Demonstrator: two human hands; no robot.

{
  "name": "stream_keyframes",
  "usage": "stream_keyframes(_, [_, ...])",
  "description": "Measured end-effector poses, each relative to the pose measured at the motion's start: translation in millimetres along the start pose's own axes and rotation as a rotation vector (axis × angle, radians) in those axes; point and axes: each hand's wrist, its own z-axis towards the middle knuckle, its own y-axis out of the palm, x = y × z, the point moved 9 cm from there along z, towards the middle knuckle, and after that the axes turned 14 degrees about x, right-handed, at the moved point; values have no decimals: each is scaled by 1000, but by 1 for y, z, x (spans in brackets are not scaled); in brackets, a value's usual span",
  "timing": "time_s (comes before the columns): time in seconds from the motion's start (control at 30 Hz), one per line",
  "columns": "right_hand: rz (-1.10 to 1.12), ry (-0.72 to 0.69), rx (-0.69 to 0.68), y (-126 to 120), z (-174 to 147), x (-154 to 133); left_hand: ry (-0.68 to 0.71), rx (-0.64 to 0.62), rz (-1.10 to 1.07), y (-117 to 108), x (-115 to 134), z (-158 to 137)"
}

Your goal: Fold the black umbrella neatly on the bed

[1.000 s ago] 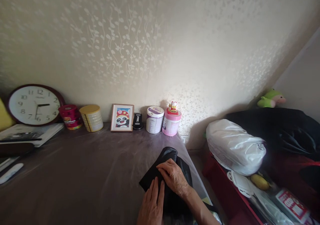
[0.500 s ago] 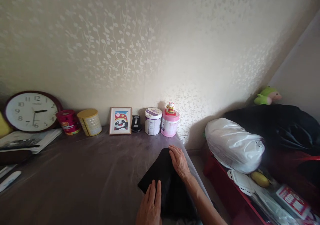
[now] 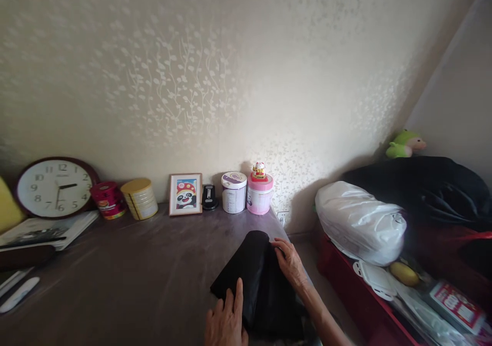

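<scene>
Brown-grey surface [image 3: 126, 269], covered with a smooth cloth, running to the wall. Along the wall: round clock [image 3: 54, 187] leaning upright, red tin [image 3: 108, 200], yellow-lidded tin [image 3: 140, 198], framed panda picture [image 3: 186, 194], small black device [image 3: 209, 197], white canister [image 3: 233, 192], pink canister [image 3: 260, 194] with a small cat figure [image 3: 259, 170] on top. At the left edge: magazines [image 3: 46, 228] and a white remote [image 3: 18, 294]. Near the front right: folded black fabric [image 3: 257, 279], lying flat.
</scene>
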Motion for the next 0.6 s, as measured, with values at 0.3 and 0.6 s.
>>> stream_keyframes(0.3, [136,218,-30,-19,-17,38,-160,-145,-380,0,-12,11])
stream_keyframes(0.6, [567,657,-53,-30,-15,49,-562,-376,-1383,-62,-40,17])
